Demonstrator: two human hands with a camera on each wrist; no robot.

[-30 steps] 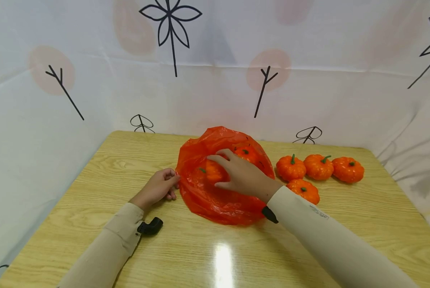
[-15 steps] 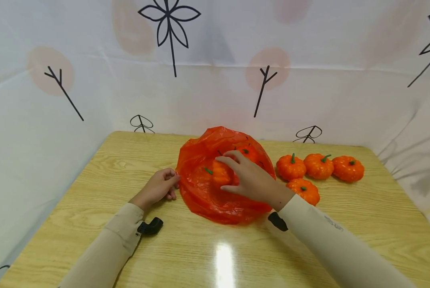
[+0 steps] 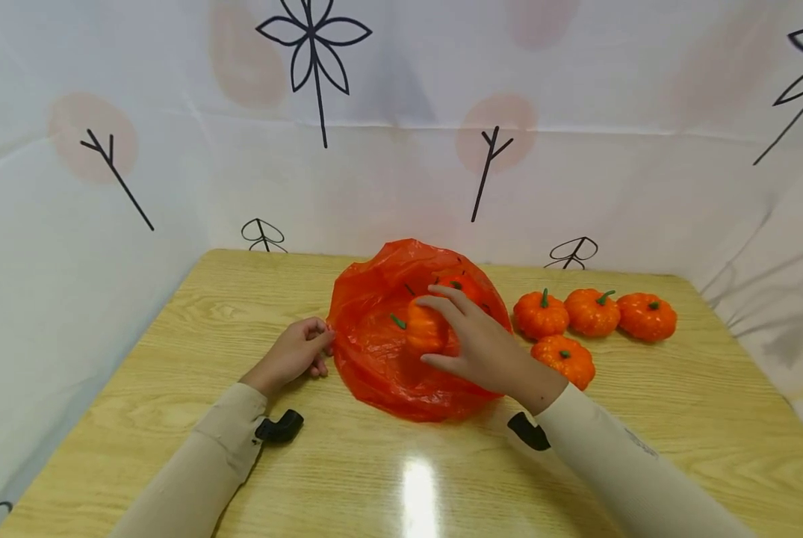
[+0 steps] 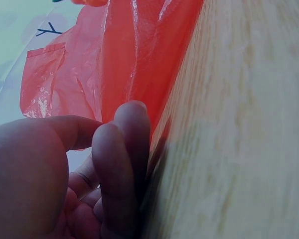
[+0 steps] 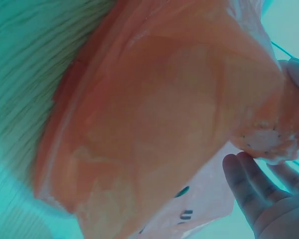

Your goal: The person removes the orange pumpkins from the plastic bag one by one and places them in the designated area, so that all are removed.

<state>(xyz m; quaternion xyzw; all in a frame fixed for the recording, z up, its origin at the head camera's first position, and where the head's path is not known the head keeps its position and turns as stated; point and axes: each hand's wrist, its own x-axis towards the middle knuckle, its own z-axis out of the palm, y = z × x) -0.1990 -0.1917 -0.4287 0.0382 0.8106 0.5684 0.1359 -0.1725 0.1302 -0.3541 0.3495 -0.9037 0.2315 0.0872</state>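
Observation:
A red plastic bag (image 3: 364, 359) stands with its mouth open in the middle of the table. At its left rim, my left hand (image 3: 293, 351) pinches the plastic between thumb and fingers. My right hand (image 3: 485, 345) holds a small orange pumpkin (image 3: 425, 329) over the bag mouth, its green stem pointing left. In the right wrist view, fingertips (image 5: 244, 179) lie against the pumpkin (image 5: 266, 142) just past the bag's edge. Behind the right fingers, another orange pumpkin (image 3: 460, 284) shows inside the bag, partly hidden.
Right of the bag sit several more pumpkins: one (image 3: 540, 314) close to the bag, one (image 3: 592, 312) beside it, one (image 3: 647, 317) farther right and one (image 3: 564, 360) in front. A patterned white cloth (image 3: 401, 172) hangs behind the wooden table (image 3: 253, 299).
My right hand has moved a little to the right with the pumpkin in its grasp, showing more of the bag's inside. The left hand has stayed at the bag's left rim.

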